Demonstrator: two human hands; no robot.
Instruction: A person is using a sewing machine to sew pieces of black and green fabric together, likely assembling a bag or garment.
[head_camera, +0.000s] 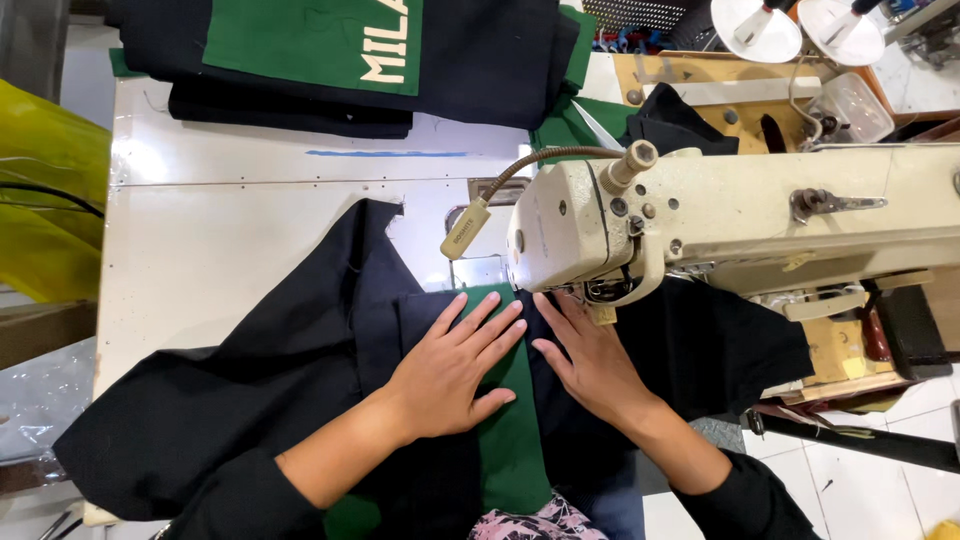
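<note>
My left hand (455, 365) lies flat, fingers spread, on a black fabric piece (250, 390) and the edge of a green fabric strip (515, 430). My right hand (585, 360) presses flat on black fabric just right of the strip, fingertips near the needle area of the cream sewing machine (740, 215). Both hands hold the cloth down on the white table (220, 240); neither grips anything.
A stack of black and green fabric pieces (340, 60) lies at the table's far edge. A flexible lamp arm (520, 175) curves off the machine head. Thread cones (790, 25) and a clear plastic box (850, 105) sit far right. Yellow material (45, 190) is at left.
</note>
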